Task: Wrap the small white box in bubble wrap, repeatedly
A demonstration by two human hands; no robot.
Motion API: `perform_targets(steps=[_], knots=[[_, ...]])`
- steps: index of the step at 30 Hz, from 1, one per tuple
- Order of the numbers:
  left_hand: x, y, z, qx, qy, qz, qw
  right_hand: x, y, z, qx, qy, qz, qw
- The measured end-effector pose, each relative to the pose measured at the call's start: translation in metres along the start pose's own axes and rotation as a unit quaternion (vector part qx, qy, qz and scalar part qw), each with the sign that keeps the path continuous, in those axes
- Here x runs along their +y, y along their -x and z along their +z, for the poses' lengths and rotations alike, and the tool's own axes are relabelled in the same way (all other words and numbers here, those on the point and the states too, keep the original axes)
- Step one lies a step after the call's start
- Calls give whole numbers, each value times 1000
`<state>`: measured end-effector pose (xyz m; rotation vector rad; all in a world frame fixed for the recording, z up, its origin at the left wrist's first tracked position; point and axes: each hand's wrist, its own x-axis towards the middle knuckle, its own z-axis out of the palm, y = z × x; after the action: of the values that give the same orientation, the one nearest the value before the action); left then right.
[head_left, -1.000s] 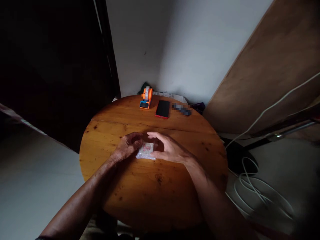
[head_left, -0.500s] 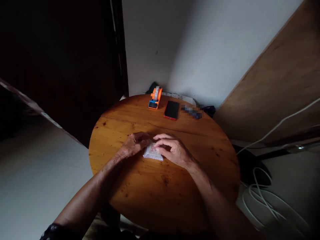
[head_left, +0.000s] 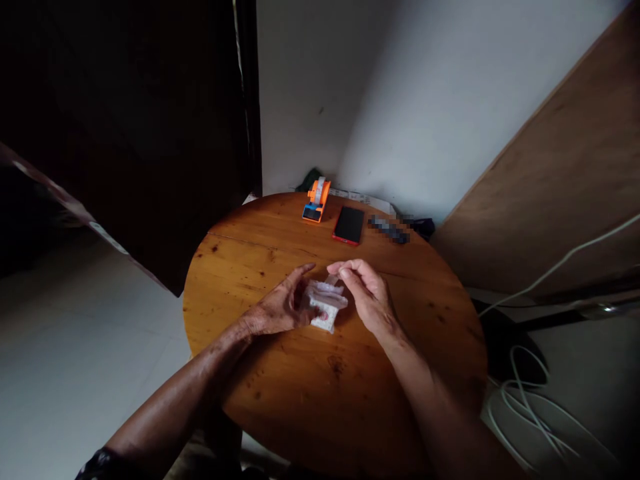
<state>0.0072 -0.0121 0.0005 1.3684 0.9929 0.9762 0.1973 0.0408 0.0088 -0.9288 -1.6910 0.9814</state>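
A small packet in white bubble wrap sits in front of me over the wooden table, with a reddish mark on its face. My left hand grips its left side, thumb on the front and index finger stretched out past the top. The upper part of the wrap is folded and bunched. With thumb and forefinger pinched together, my right hand holds a short, clear strip that looks like tape at the packet's top edge. The left hand's other fingers are partly hidden behind the packet.
At the back of the round wooden table stands an orange and blue tape dispenser. Beside it lie a red-edged phone and a blurred dark object. A white cable coils on the floor at right.
The packet has been turned and its wrap now shows folds. My right hand has drawn back to the right, pinching the clear strip. My left thumb has come onto the packet's front.
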Motion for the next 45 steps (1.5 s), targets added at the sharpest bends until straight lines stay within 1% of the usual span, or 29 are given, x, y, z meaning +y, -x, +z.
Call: perform_targets(steps=[3,5,8,11,16,18,20,22,23,26,29,32,35,39,42,43,45], knots=[[-4,-1,2,-9,23,39,999,9,-4,-3,44,-47,21,998],[-2,0,1,-30,59,41,997,16,-7,-5,66,-69,34,995],[3,1,0,-66,73,10,995,23,-12,-6,88,-85,62,991],[7,2,-2,-75,62,-11,995,27,-17,-8,110,-98,95,985],[8,2,-6,-81,81,-7,993,35,-22,-11,113,-99,149,977],[9,2,-8,-89,58,-18,994,37,-22,-10,117,-108,156,975],[11,1,-10,-97,13,-37,995,36,-23,-10,122,-117,158,973],[11,0,-11,-86,-16,-45,995,32,-23,-11,116,-119,163,973],[11,-1,-11,-72,-13,-45,996,30,-23,-13,105,-118,169,973],[7,-4,-11,3,20,-51,998,24,-22,-21,56,-105,204,972],[1,-7,-13,68,31,-56,996,22,-18,-26,-2,-65,227,972],[-4,-10,-13,88,75,-62,991,25,-13,-22,-45,-20,211,976],[-5,-11,-11,91,139,-56,985,28,-10,-12,-57,-6,169,984],[-1,-10,-9,93,146,-51,984,30,-8,1,-32,-3,133,991],[-1,-9,-9,78,126,-74,986,33,-9,2,-18,1,132,991],[-2,-9,-9,74,120,-80,987,34,-10,1,-6,9,125,992],[-5,-9,-8,72,115,-84,987,31,-12,-3,50,40,89,994]])
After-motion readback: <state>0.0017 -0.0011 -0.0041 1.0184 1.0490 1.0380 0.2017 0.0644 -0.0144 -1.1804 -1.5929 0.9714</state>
